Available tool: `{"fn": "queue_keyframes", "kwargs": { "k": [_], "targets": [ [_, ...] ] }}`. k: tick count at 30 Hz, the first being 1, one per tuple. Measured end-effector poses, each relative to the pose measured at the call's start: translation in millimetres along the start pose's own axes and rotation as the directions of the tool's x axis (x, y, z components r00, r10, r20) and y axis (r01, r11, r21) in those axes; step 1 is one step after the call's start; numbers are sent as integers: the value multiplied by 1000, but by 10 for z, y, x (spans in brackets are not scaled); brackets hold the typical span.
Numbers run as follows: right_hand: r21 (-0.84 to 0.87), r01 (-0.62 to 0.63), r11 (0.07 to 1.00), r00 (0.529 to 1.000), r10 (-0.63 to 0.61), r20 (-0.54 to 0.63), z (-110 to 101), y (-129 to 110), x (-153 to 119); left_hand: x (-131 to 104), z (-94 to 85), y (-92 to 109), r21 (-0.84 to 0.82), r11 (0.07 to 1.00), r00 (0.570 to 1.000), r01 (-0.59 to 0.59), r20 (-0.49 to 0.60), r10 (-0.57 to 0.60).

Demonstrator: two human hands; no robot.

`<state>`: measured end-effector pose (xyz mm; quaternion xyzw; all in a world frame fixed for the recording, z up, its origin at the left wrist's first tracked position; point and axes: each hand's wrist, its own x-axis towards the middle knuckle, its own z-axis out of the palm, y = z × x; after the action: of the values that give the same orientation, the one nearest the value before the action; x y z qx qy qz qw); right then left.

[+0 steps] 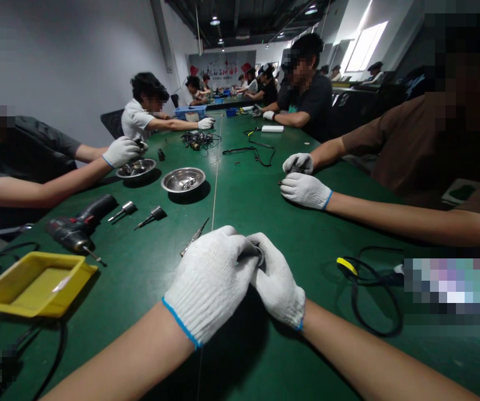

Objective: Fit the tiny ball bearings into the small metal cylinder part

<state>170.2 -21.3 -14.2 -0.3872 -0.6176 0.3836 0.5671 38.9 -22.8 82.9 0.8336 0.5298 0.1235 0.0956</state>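
My left hand [212, 281] and my right hand [277, 281], both in white knitted gloves with blue cuffs, meet over the green table. Between their closed fingertips sits a small dark grey, curved piece [259, 256]. Most of it is hidden by the gloves, so its kind does not show. Just beyond my left hand a thin pointed metal tool [196, 235] lies on the table, partly covered by the glove. Farther off stands a steel bowl [183, 181] with small metal parts in it.
On the left lie a power drill [79, 223], two socket bits [151, 217] and a yellow tray [35, 284]. A black cable loop [377, 301] lies to the right. Co-workers' gloved hands [304, 189] work at both sides; tangled cables [198, 140] sit farther back.
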Motion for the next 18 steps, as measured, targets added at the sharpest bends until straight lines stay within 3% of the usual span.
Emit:
{"fn": "queue_keyframes", "kwargs": {
  "k": [7,12,18],
  "targets": [
    [-2,14,1000,1000,-14,-3,4,10,-1,-10,24,23,-46,999,999,23,-41,-25],
    [-24,56,998,998,-56,-14,6,47,-3,-37,24,89,17,996,995,86,-44,-86],
    [23,33,999,999,-32,-15,-3,42,7,-2,122,63,-248,954,966,171,-148,-212]
  ]
}}
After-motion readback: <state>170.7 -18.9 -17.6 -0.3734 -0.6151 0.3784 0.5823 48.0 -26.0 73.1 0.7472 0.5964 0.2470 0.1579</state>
